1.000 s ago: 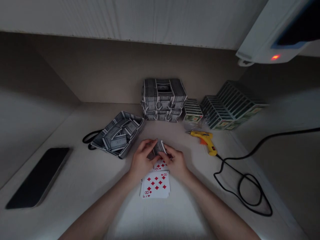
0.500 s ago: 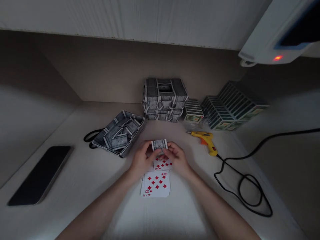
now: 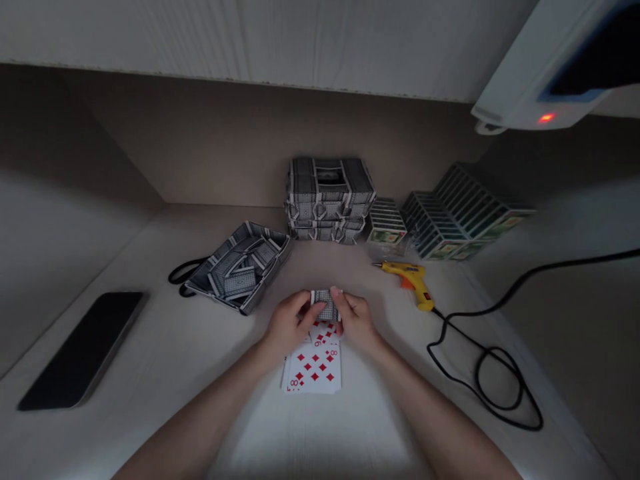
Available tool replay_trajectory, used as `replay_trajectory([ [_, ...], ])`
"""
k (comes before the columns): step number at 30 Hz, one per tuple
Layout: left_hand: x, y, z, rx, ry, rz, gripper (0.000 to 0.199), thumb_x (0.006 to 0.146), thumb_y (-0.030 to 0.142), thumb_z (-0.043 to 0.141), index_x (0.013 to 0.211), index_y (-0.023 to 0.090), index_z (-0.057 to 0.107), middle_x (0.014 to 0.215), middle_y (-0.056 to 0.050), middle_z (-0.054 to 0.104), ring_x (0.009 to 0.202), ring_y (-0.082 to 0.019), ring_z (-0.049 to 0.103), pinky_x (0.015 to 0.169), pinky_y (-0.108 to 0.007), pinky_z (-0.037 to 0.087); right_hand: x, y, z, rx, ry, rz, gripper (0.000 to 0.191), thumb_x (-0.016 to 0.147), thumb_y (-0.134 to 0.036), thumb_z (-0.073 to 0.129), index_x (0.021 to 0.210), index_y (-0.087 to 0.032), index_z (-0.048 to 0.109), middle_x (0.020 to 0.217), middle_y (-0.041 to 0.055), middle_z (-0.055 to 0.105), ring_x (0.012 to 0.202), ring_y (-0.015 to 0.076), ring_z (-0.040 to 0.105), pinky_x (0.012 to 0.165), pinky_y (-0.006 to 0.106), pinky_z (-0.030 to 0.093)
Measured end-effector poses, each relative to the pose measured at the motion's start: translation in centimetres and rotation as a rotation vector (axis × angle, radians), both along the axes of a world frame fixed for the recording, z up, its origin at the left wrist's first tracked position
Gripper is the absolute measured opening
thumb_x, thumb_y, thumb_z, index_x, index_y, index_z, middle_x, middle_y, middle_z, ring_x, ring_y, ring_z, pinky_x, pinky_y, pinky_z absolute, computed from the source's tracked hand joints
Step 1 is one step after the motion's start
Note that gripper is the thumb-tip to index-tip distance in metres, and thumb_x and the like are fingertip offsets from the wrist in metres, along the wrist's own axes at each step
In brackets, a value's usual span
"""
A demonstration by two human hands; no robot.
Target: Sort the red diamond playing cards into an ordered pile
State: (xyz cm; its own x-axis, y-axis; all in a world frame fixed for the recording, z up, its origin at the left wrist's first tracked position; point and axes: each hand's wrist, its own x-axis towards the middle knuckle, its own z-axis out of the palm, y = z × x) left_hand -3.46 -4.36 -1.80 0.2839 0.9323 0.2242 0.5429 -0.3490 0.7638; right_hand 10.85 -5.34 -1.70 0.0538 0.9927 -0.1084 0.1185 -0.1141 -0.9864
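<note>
Both of my hands hold one playing card (image 3: 326, 306) between them, its grey patterned back turned up. My left hand (image 3: 290, 323) grips its left side, thumb lying across the back. On the right side, my right hand (image 3: 357, 320) pinches it, with the thumb near the top corner. Just below the held card, a red diamonds card (image 3: 324, 335) shows face up, partly hidden by my fingers. Closer to me lies a small pile of cards (image 3: 315, 370) topped by the eight of diamonds.
Left of my hands sits a tray made of cards (image 3: 273, 287) with loose cards inside; a phone (image 3: 83, 350) lies farther left. Behind stands a box built from cards (image 3: 330, 200). A yellow glue gun (image 3: 407, 277), its black cable (image 3: 480, 373) and stacked card packs (image 3: 465, 213) are on the right.
The held card has come slightly toward me and to the right. My right thumb has shifted up to its top corner. The face-up diamonds card now overlaps the pile's upper edge.
</note>
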Motion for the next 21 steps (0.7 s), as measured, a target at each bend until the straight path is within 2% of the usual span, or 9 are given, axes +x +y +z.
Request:
replay_trajectory([
  [5, 0.0, -0.1, 0.1, 0.04, 0.067, 0.134, 0.035, 0.083, 0.036, 0.04, 0.054, 0.017, 0.044, 0.045, 0.004, 0.044, 0.044, -0.008, 0.042, 0.044, -0.019, 0.028, -0.1, -0.2, -0.9, 0.232, -0.156, 0.011, 0.045, 0.078, -0.047, 0.046, 0.044, -0.018, 0.036, 0.04, -0.0061, 0.031, 0.038, 0.0061, 0.029, 0.038, 0.02, 0.023],
  [9, -0.1, -0.2, 0.2, 0.049, 0.036, 0.175, 0.039, 0.082, 0.038, 0.041, 0.049, 0.017, 0.043, 0.042, 0.004, 0.04, 0.041, -0.007, 0.037, 0.041, -0.019, 0.025, -0.2, -0.5, -1.4, 0.337, -0.307, 0.018, 0.041, 0.08, -0.041, 0.046, 0.046, -0.018, 0.041, 0.042, -0.0055, 0.034, 0.041, 0.0066, 0.031, 0.041, 0.021, 0.024],
  [12, -0.1, 0.0, 0.0, -0.011, -0.03, 0.139, 0.031, 0.082, 0.036, 0.042, 0.06, 0.016, 0.051, 0.048, 0.003, 0.047, 0.044, -0.007, 0.042, 0.044, -0.018, 0.03, -0.3, -0.4, -1.3, 0.262, -0.213, 0.0, 0.036, 0.079, -0.042, 0.048, 0.052, -0.018, 0.045, 0.042, -0.0062, 0.036, 0.038, 0.0065, 0.033, 0.038, 0.019, 0.025],
  [14, -0.1, 0.2, -0.1, -0.079, -0.113, 0.07, 0.021, 0.081, 0.035, 0.044, 0.078, 0.017, 0.055, 0.057, 0.003, 0.055, 0.049, -0.008, 0.047, 0.048, -0.019, 0.035, -0.3, -0.1, -1.0, 0.188, -0.071, -0.022, 0.03, 0.077, -0.043, 0.05, 0.061, -0.018, 0.049, 0.043, -0.0068, 0.039, 0.036, 0.0066, 0.034, 0.036, 0.019, 0.027],
  [16, 0.0, 0.2, -0.2, -0.144, -0.189, -0.004, 0.021, 0.081, 0.034, 0.046, 0.094, 0.018, 0.05, 0.064, 0.003, 0.059, 0.052, -0.008, 0.051, 0.051, -0.019, 0.038, -0.3, 0.1, -0.7, 0.141, 0.055, -0.038, 0.026, 0.075, -0.044, 0.053, 0.071, -0.018, 0.052, 0.046, -0.0069, 0.043, 0.036, 0.0066, 0.037, 0.035, 0.018, 0.029],
  [18, 0.0, 0.1, -0.3, -0.174, -0.211, -0.043, 0.023, 0.081, 0.033, 0.047, 0.1, 0.018, 0.045, 0.067, 0.003, 0.061, 0.053, -0.008, 0.052, 0.053, -0.02, 0.04, -0.3, 0.1, -0.4, 0.107, 0.135, -0.028, 0.027, 0.074, -0.045, 0.054, 0.073, -0.018, 0.052, 0.048, -0.0065, 0.046, 0.035, 0.0058, 0.038, 0.034, 0.018, 0.03],
  [21, 0.1, -0.2, -0.3, -0.134, -0.147, -0.052, 0.023, 0.083, 0.032, 0.045, 0.101, 0.019, 0.043, 0.072, 0.001, 0.063, 0.058, -0.01, 0.056, 0.056, -0.021, 0.041, -0.2, -0.1, 0.0, 0.057, 0.194, -0.014, 0.029, 0.074, -0.046, 0.053, 0.068, -0.017, 0.05, 0.05, -0.0067, 0.044, 0.032, 0.004, 0.036, 0.031, 0.017, 0.027],
])
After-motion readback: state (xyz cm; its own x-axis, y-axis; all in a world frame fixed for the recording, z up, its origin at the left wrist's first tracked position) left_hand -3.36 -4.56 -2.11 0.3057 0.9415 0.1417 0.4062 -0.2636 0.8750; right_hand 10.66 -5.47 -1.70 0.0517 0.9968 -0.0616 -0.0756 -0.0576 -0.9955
